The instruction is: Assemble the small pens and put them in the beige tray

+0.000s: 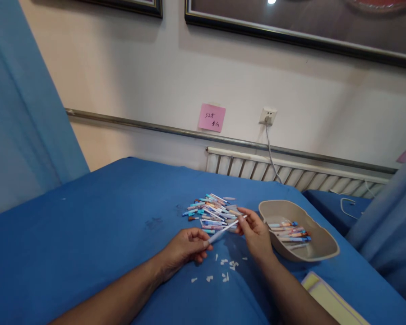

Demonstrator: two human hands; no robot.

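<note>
A slim white pen (pixel 223 230) is stretched slantwise between my two hands, its lower left part looking wider and translucent. My left hand (pixel 191 245) pinches the lower end between thumb and fingers. At the upper end, my right hand (pixel 255 232) grips the thinner white part with thumb and fingertips. Just beyond them lies a loose pile of colourful pens (pixel 211 210), partly covered by my right hand. Several small white cone-like pieces (pixel 232 264) are scattered on the blue sheet (pixel 122 253) below my hands.
To the right stands a beige basin (pixel 320 246) holding several pens (pixel 291 232). A yellow folded item (pixel 331 298) lies nearer me. Behind the bed are a radiator (pixel 250 167), a metal rail (pixel 149 125) and a plugged-in cable (pixel 269 146). Blue curtains (pixel 23 99) hang at both sides.
</note>
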